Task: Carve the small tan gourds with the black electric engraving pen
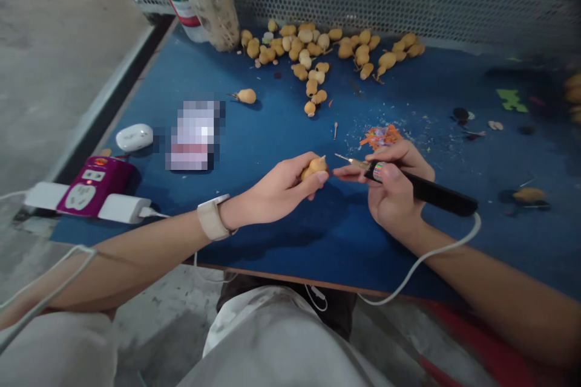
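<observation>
The left hand (pixel 290 184) is closed around a small gourd (pixel 315 167) above the blue counter (pixel 272 133); the right hand (pixel 399 187) grips a black corded rotary tool (pixel 436 192) (its thin tip pointing at the gourd, just beside it); the hands are apart, near orange shavings (pixel 381 136).

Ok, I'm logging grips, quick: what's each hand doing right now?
Left hand: closed on a small gourd.
Right hand: closed around a black corded pen-like tool, its tip pointing toward the gourd, not touching.
</observation>
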Action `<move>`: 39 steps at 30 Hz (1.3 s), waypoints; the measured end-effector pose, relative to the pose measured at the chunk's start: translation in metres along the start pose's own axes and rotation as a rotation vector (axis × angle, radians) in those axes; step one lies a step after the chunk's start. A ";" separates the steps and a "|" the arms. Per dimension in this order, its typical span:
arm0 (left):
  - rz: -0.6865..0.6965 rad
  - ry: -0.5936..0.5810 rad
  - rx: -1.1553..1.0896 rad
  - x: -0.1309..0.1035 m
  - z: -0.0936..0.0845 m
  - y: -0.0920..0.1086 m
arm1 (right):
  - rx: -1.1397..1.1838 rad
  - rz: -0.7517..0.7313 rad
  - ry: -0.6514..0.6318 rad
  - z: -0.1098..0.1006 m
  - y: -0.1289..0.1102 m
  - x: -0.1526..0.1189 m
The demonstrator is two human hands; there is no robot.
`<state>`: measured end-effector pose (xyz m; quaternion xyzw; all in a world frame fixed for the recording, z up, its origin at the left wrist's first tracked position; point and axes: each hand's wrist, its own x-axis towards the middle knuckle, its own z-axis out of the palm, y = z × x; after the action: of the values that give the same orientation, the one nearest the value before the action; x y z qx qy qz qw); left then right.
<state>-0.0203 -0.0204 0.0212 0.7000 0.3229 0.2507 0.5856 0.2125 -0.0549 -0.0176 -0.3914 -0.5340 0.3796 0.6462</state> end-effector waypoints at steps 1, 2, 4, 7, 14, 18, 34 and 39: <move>-0.003 0.021 0.015 0.001 -0.002 0.001 | 0.009 0.005 0.022 0.000 0.001 0.001; -0.003 0.057 0.053 0.003 -0.006 0.003 | 0.024 0.015 0.040 0.000 0.001 0.001; 0.018 0.193 0.211 0.013 -0.018 0.005 | 0.058 0.048 0.057 0.001 0.002 0.002; 0.078 0.367 0.498 0.048 -0.046 0.004 | 0.087 0.091 0.065 0.003 0.004 0.003; -0.082 0.630 0.644 0.170 -0.099 -0.031 | 0.090 0.125 0.060 0.006 0.004 0.004; -0.042 0.574 0.610 0.189 -0.096 -0.042 | 0.076 0.159 0.045 0.007 0.001 0.004; 0.188 0.429 0.344 0.091 -0.066 0.008 | 0.094 0.164 0.032 0.005 0.003 0.006; 0.149 0.426 0.312 0.086 -0.059 0.012 | 0.099 0.175 0.041 0.005 0.002 0.006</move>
<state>-0.0042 0.0816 0.0420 0.7351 0.4210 0.3819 0.3695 0.2079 -0.0478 -0.0160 -0.4118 -0.4650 0.4526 0.6398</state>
